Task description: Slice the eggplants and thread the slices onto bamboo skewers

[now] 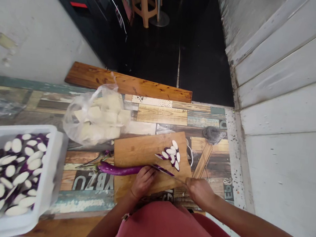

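Closed around the handle, the right hand's grip holds a knife (180,181) in the head view, with the blade lying slantwise over the right end of a long purple eggplant. That right hand (198,190) is beside the board's right edge, probably so that the arm has room and the blade can cross at a slant; the oval slices suit such an angle.

The left hand (143,180) has its grip closed over the eggplant (124,170), fingers bent and near the blade. This presumably stops the round body from rolling and steadies it close to the cut. The eggplant lies across the lower part of the cutting board (133,151), its stem end overhanging the left edge, which seems to be a matter of its length.

White-faced slices (173,155) lie in a loose cluster on the board, beyond the blade, where they seem out of the knife's way. At the left, a white tub (50,153) holds many more cut pieces; its high walls would keep them together. Behind the board's left side, a clear plastic bag (100,117) of pale pieces rests on the patterned worktop (162,115), apart from the cutting.
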The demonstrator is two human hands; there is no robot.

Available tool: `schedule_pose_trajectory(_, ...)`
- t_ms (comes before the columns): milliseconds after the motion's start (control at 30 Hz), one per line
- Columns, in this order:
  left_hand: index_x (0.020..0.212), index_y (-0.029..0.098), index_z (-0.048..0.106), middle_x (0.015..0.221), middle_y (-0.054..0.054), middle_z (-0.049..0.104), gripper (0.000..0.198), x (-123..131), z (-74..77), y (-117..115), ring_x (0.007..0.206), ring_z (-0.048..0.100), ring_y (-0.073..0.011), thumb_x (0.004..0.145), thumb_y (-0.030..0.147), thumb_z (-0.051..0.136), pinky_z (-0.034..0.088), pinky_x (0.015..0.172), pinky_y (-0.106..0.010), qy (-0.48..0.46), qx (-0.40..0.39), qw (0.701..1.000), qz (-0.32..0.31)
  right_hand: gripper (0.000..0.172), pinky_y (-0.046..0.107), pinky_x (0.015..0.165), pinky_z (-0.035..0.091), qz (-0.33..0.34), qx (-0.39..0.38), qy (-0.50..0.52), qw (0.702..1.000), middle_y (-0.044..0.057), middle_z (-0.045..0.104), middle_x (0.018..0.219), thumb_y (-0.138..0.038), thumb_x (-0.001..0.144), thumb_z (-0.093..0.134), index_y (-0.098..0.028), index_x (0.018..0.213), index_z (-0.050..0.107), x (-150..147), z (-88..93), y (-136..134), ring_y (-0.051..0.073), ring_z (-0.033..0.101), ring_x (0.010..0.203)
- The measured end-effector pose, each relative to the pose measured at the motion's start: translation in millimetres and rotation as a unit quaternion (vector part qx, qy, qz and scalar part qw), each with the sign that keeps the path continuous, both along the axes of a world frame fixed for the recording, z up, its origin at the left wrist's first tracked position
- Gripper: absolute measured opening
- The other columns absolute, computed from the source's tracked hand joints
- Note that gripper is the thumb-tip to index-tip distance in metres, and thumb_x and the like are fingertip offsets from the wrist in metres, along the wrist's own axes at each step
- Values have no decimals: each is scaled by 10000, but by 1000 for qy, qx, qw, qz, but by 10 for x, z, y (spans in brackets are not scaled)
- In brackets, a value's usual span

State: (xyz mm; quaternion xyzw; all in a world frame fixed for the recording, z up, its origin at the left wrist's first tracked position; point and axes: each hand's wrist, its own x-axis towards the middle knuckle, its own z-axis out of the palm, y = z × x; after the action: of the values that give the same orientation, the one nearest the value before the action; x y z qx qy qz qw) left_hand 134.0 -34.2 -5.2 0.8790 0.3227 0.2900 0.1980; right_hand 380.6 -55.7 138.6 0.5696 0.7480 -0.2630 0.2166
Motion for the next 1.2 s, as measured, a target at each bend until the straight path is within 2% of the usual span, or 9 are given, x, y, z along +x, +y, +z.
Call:
schedule_pose_trajectory(100, 1098, 139, 562, 1015, -121, 603, 291, -7, 64, 13, 1029, 494, -217, 871, 111, 382, 452, 855, -422, 0, -10, 1000, -9, 310, 239, 519, 412, -14, 15, 12, 1000, 86, 691, 742, -313, 923, 361, -133, 841, 600, -142, -182, 132, 190, 656, 654)
schedule_pose_trajectory(167, 1105, 131, 555, 1029, -124, 594, 291, -17, 90, 6, 1043, 482, -218, 865, 100, 392, 449, 862, -418, 3, -12, 1000, -17, 344, 239, 528, 407, -29, 25, 11, 999, 96, 689, 753, -311, 939, 314, -120, 868, 590, -176, -209, 171, 192, 659, 669)
schedule_pose_trajectory(267, 1103, 124, 552, 1031, -123, 583, 289, -27, 91, -24, 1050, 470, -220, 855, 87, 408, 453, 859, -408, 2, -2, 1000, -22, 334, 237, 525, 394, -36, 32, 15, 999, 99, 681, 735, -282, 942, 305, -114, 861, 582, -129, -100, 116, 188, 655, 656)
schedule_pose_trajectory(433, 1087, 142, 568, 1009, -118, 584, 291, -45, 74, -31, 1050, 472, -223, 855, 95, 398, 455, 862, -419, 12, 9, 1000, -14, 279, 249, 495, 380, -7, 20, 35, 999, 72, 669, 717, -270, 926, 351, -142, 823, 577, -40, 101, -76, 187, 640, 608)
schedule_pose_trajectory(633, 1123, 154, 552, 1066, -113, 570, 317, -219, 114, 28, 1096, 450, -226, 864, 99, 377, 440, 885, -419, 24, 12, 1000, 4, 225, 255, 491, 382, 12, 8, 25, 1000, 85, 664, 722, -223, 912, 379, -127, 840, 569, -55, 69, -96, 195, 640, 622)
schedule_pose_trajectory(800, 964, 143, 609, 922, -98, 584, 220, -262, 103, 41, 1076, 450, -236, 837, 89, 438, 453, 850, -409, 2, 27, 1000, 12, 108, 254, 474, 366, 36, -14, 17, 999, 95, 662, 751, -105, 834, 466, -125, 825, 572, -43, 138, -100, 193, 633, 627)
schedule_pose_trajectory(967, 921, 135, 614, 915, -105, 582, 219, -222, 115, 56, 1092, 431, -242, 845, 93, 414, 446, 851, -413, -4, 27, 1000, 3, 119, 263, 478, 374, 40, -27, 6, 999, 103, 661, 773, -65, 800, 473, -133, 827, 566, -20, 200, -137, 201, 633, 640)
schedule_pose_trajectory(1067, 951, 129, 610, 929, -109, 583, 235, -226, 113, 53, 1067, 442, -241, 853, 100, 398, 447, 842, -412, 1, 27, 1000, 0, 134, 266, 481, 380, 36, -27, 9, 999, 99, 664, 753, -91, 829, 447, -138, 813, 572, -60, 149, -121, 204, 635, 628)
schedule_pose_trajectory(1200, 1023, 127, 592, 948, -113, 586, 268, -251, 95, 39, 1024, 465, -229, 854, 88, 388, 443, 835, -414, 2, 29, 1000, -1, 120, 256, 495, 394, 18, -15, 15, 1000, 91, 671, 738, -132, 843, 461, -126, 843, 581, -234, -59, 2, 201, 643, 634)
